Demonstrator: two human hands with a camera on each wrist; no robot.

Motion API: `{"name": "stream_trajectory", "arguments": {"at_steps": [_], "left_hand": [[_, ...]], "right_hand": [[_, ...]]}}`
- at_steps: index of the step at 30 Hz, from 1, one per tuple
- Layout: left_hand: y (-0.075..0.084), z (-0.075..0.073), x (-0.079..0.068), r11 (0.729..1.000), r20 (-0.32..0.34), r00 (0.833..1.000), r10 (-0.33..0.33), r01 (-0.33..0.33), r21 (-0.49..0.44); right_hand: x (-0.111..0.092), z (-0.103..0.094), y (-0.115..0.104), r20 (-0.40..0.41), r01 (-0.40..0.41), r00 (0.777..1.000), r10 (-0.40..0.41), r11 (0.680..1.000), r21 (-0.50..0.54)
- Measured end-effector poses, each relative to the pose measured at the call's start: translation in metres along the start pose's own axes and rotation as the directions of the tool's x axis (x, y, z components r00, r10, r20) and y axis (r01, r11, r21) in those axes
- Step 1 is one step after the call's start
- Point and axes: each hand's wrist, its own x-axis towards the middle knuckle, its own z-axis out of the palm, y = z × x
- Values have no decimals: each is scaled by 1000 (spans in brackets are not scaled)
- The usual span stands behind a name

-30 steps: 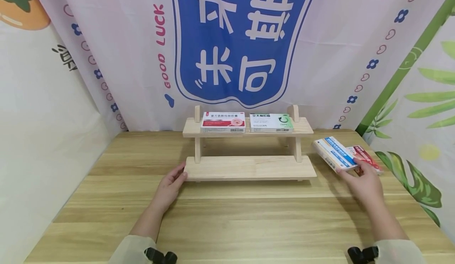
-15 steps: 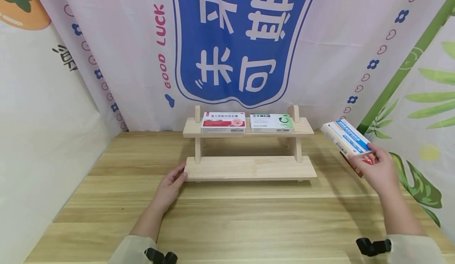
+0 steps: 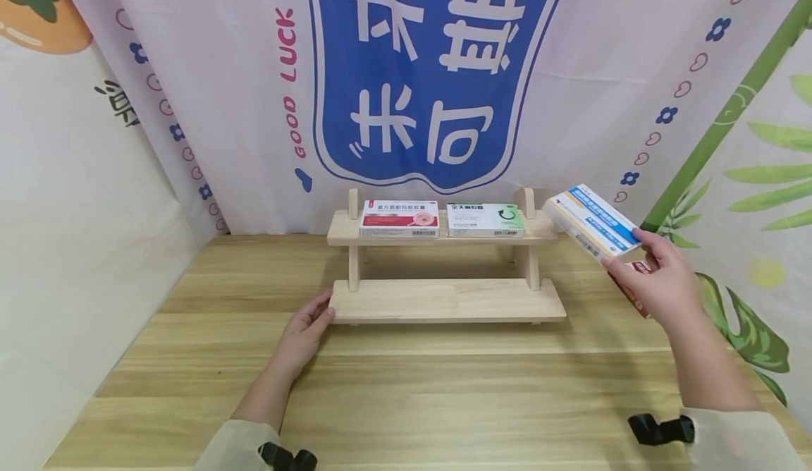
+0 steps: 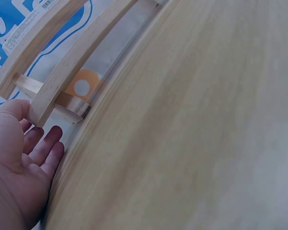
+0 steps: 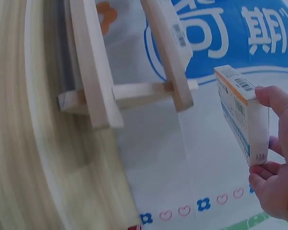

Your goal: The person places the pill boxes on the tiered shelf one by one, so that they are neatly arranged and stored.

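My left hand grips the left end of the lower board of a two-tier wooden display rack. In the left wrist view the thumb of the left hand touches the board's end, with the other fingers loosely bent beside it. My right hand pinches a white, blue and orange medicine box by its near right end. The box is raised and tilted, overlapping the upper board's right end in the head view. The right wrist view shows the same medicine box apart from the rack, between thumb and fingers.
On the upper board lie a red and white medicine box and a green and white one. A red box sits on the wooden table, partly hidden behind my right hand. A printed curtain hangs behind.
My right hand has lifted the blue and white medicine box off the red box's area, first up and right, then left toward the upper board. The left hand stays put.
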Motion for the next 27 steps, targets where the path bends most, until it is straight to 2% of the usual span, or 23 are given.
{"name": "stream_trajectory", "arguments": {"at_steps": [15, 21, 27], "left_hand": [[-3, -1, 2, 1000, 1, 1000, -7, 7, 12], [-3, -1, 2, 1000, 0, 1000, -18, 18, 12], [-4, -1, 2, 1000, 3, 1000, -21, 21, -1]], "right_hand": [[-5, 27, -53, 106, 150, 980, -167, 977, 148], [-9, 42, -69, 169, 173, 963, -209, 964, 204], [-11, 63, -77, 228, 204, 937, -265, 944, 261]]}}
